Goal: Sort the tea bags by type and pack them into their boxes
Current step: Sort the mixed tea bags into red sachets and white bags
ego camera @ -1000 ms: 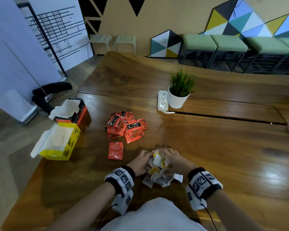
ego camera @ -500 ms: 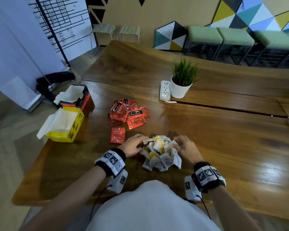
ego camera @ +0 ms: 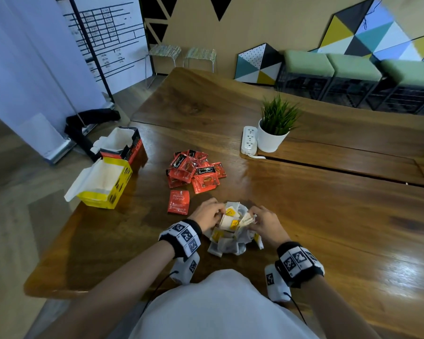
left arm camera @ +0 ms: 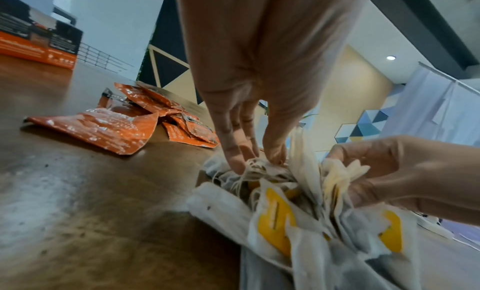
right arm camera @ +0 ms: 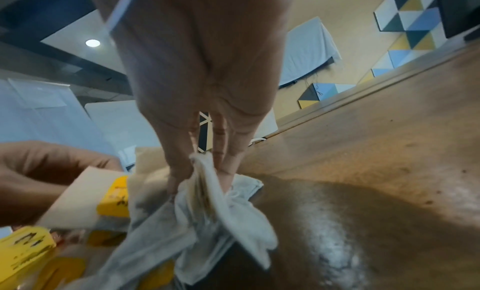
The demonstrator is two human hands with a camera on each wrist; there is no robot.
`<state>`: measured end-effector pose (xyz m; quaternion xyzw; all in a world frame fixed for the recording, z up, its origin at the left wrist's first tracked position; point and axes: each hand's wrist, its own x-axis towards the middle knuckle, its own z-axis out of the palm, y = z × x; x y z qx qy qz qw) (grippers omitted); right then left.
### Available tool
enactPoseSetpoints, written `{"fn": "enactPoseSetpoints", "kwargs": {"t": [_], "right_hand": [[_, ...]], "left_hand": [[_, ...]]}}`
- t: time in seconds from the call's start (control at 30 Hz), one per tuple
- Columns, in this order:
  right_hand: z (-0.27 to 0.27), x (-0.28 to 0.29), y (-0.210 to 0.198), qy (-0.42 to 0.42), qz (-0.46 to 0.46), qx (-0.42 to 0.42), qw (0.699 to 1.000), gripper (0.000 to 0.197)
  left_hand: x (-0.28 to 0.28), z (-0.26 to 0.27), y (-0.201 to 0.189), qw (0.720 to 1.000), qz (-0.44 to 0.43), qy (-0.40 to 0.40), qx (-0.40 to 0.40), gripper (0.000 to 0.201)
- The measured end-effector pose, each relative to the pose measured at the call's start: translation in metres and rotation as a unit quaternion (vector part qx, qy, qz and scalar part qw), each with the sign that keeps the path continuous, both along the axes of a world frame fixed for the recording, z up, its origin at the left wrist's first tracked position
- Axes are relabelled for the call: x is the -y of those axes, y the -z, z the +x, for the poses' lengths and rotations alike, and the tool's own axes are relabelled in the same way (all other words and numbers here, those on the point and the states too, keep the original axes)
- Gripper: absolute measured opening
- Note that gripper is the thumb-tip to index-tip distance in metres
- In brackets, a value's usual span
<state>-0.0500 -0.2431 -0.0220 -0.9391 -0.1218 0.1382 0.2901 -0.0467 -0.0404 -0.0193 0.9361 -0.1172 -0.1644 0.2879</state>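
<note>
A heap of white paper tea bags with yellow tags (ego camera: 230,231) (left arm camera: 298,218) (right arm camera: 207,208) lies at the near table edge. My left hand (ego camera: 207,214) (left arm camera: 249,150) pinches bags and strings at the heap's left. My right hand (ego camera: 264,222) (right arm camera: 205,167) pinches a thin stack of white bags at the heap's right. Beyond them sits a pile of red foil tea sachets (ego camera: 196,171) (left arm camera: 166,113), with one red sachet (ego camera: 178,202) (left arm camera: 98,128) lying alone nearer me. At the left edge stand an open yellow box (ego camera: 105,184) and an open red-and-black box (ego camera: 126,144) (left arm camera: 39,39).
A white potted plant (ego camera: 274,130) and a white power strip (ego camera: 249,140) stand at the back on the wooden table (ego camera: 328,216). Green stools (ego camera: 353,67) line the far wall. The floor drops away just left of the boxes.
Both hands spread apart around the heap, then closed in again. Now each pinches white bags lifted from the top of the heap. The camera has tilted lower.
</note>
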Motion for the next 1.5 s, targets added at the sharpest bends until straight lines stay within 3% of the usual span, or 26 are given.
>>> {"fn": "enactPoseSetpoints", "kwargs": {"t": [0.13, 0.4, 0.53, 0.6, 0.7, 0.83, 1.0, 1.27, 1.43, 1.5], "right_hand": [[0.009, -0.001, -0.004, 0.053, 0.062, 0.005, 0.997, 0.023], [0.018, -0.002, -0.018, 0.104, 0.203, -0.049, 0.972, 0.019], [0.021, -0.005, -0.033, 0.138, 0.315, -0.067, 0.937, 0.014], [0.024, -0.009, -0.042, 0.147, 0.361, -0.074, 0.918, 0.018], [0.027, -0.014, -0.051, 0.185, 0.403, -0.091, 0.892, 0.022], [0.028, -0.016, -0.051, 0.165, 0.393, -0.117, 0.897, 0.019], [0.026, -0.015, -0.052, 0.13, 0.358, -0.148, 0.913, 0.04], [0.027, -0.013, -0.055, 0.127, 0.336, -0.121, 0.925, 0.028], [0.028, -0.001, -0.052, 0.18, 0.387, -0.134, 0.894, 0.007], [0.027, 0.002, -0.051, 0.193, 0.416, -0.15, 0.876, 0.01]], "left_hand": [[-0.01, 0.004, -0.001, 0.999, -0.032, -0.041, 0.004, 0.016], [-0.007, 0.008, -0.023, 0.991, -0.124, -0.043, -0.013, 0.028], [0.001, 0.011, -0.043, 0.952, -0.272, -0.075, -0.121, 0.029], [0.005, 0.011, -0.05, 0.936, -0.304, -0.07, -0.16, 0.034], [0.01, 0.012, -0.053, 0.935, -0.313, -0.064, -0.154, 0.033], [0.011, 0.014, -0.053, 0.91, -0.363, -0.112, -0.168, 0.03], [0.002, 0.015, -0.049, 0.91, -0.351, -0.126, -0.183, 0.033], [-0.001, 0.014, -0.051, 0.938, -0.291, -0.069, -0.173, 0.038], [-0.013, 0.018, -0.048, 0.947, -0.277, -0.086, -0.137, 0.02], [-0.016, 0.019, -0.047, 0.945, -0.285, -0.102, -0.126, 0.009]]}}
